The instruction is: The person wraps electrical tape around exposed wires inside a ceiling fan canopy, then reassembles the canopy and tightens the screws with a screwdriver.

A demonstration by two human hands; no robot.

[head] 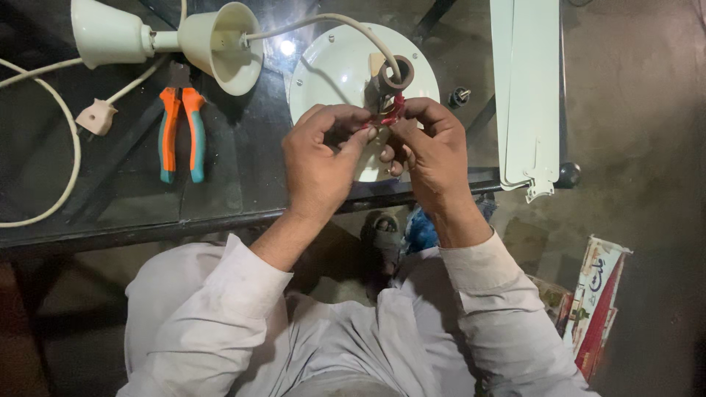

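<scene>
Two hands meet over one spot, head view only. Left hand (318, 163) and right hand (432, 151) both curl in toward a small bunch of red wires (392, 112) at the centre of a round white motor housing (346, 70), which sits on a dark glass table (220, 191). Fingertips of both hands pinch shut on the wires, thumbs and forefingers pressed together w/ almost no gap; exact strands under the fingers are hidden.

Key relation: wires sit just above and between the two hands, rising toward a brown shaft collar (401, 72) from which a white cable (323, 22) loops off left. Wires' long axis runs roughly away from the person, toward the collar. Right hand looks a touch nearer, its fingertips touching the red bundle; left thumb comes in from the side.

Nearby, well apart from hands: orange-and-teal pliers (181, 132) to the left, two white canopy cups (162, 37) on a rod, white plug (97, 116), pale fan blades (526, 88) stacked at right. A printed carton (599, 301) lies on the floor.
</scene>
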